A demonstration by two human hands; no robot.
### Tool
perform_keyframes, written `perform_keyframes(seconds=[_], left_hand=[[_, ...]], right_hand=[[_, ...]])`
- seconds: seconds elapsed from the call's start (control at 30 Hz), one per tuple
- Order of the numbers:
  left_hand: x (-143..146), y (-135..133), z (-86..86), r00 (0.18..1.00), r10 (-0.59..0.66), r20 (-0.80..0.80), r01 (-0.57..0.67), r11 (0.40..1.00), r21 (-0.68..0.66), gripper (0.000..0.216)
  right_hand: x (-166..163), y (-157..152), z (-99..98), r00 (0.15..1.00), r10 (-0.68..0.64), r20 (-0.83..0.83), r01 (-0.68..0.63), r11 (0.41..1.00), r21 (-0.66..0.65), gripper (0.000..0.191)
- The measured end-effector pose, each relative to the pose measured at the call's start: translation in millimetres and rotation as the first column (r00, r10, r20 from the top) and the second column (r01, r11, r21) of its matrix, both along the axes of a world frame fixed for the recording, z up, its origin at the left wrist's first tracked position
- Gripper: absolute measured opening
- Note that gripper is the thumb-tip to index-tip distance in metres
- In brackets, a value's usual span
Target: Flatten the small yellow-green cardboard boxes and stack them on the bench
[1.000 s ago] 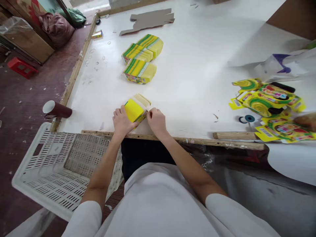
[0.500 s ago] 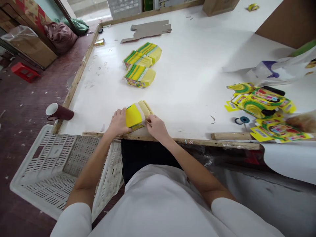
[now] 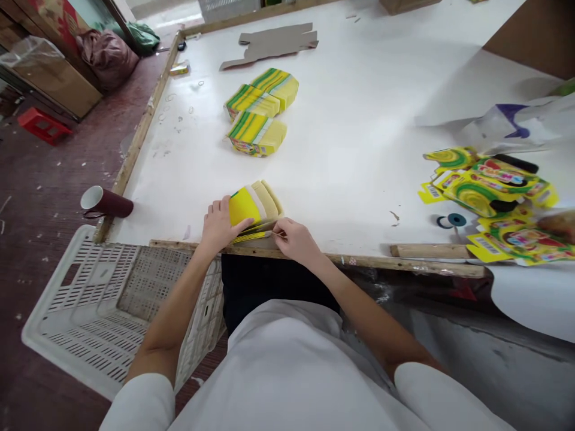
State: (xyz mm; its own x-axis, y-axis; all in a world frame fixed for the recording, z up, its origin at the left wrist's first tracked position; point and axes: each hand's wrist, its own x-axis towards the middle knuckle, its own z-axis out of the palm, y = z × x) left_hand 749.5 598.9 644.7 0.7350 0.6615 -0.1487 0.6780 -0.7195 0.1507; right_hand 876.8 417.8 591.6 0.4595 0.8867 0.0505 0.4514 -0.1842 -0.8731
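Note:
A stack of flat yellow cartons (image 3: 254, 206) lies on the white table (image 3: 350, 131) close to its near wooden edge. My left hand (image 3: 218, 224) grips the stack's left side, thumb on top. My right hand (image 3: 294, 238) pinches the lower right corner of the stack, where a few sheets fan apart. Farther back lie three bundles of the same yellow-and-green cartons (image 3: 258, 114).
A maroon mug (image 3: 105, 202) lies on its side at the table's left edge. A white slatted crate (image 3: 112, 299) stands on the floor below left. Loose printed yellow cartons (image 3: 489, 185), a tape roll (image 3: 451, 220) and a plastic bag (image 3: 507, 123) lie at right. Grey cardboard (image 3: 274, 41) lies far back.
The stack has tipped flatter toward the table and its lower sheets have fanned out. My right hand slid to the lower right corner; my left stayed on the left side.

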Motion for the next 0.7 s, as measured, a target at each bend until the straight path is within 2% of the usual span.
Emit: perform_keyframes(seconds=[0.23,0.43,0.53,0.7], left_hand=[[-1.2,-0.6,-5.0,0.997,0.009,0.075,-0.01,1.0,0.017,0.075],[-3.0,-1.1,-1.8,0.998,-0.03,0.052,0.029,0.999,0.019,0.095],[-2.2,-1.6,-1.6,0.998,-0.021,0.051,0.019,0.999,0.032,0.095],[0.1,2.5,-6.0,0.999,-0.023,0.044,0.019,0.997,0.072,0.095]], right_hand=[[-3.7,-14.2,-1.9,0.998,0.051,-0.035,-0.05,0.999,0.007,0.011],[-1.0,-8.2,-6.5,0.996,0.04,-0.083,-0.036,0.998,0.056,0.014],[-2.0,-7.4,-7.8,0.996,0.028,-0.081,-0.024,0.998,0.054,0.012],[6.2,-9.1,1.2,0.995,0.084,-0.053,-0.083,0.996,0.02,0.022]])
